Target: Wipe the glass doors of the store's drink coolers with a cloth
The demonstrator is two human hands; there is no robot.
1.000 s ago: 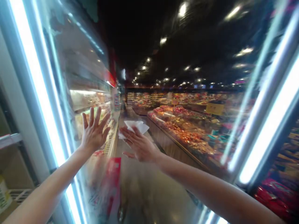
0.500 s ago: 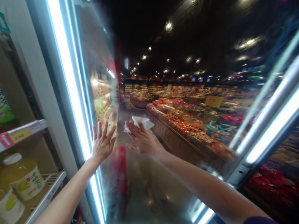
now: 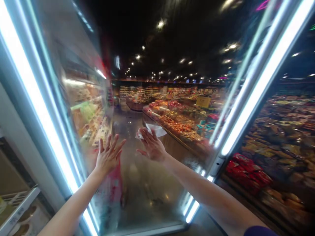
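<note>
Cloth [image 3: 158, 130] under right hand [image 3: 153, 149] (flat on glass [image 3: 137, 186])

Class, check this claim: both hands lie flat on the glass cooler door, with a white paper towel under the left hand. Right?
No. In the head view the white paper towel sits under the right hand, not the left hand; both hands do lie flat on the glass cooler door.

Two bare hands are pressing against a glass cooler door [image 3: 147, 183], the left hand [image 3: 107, 157] flat with fingers spread, the right hand [image 3: 152, 147] holding a white cloth [image 3: 157, 130] against it.
</note>
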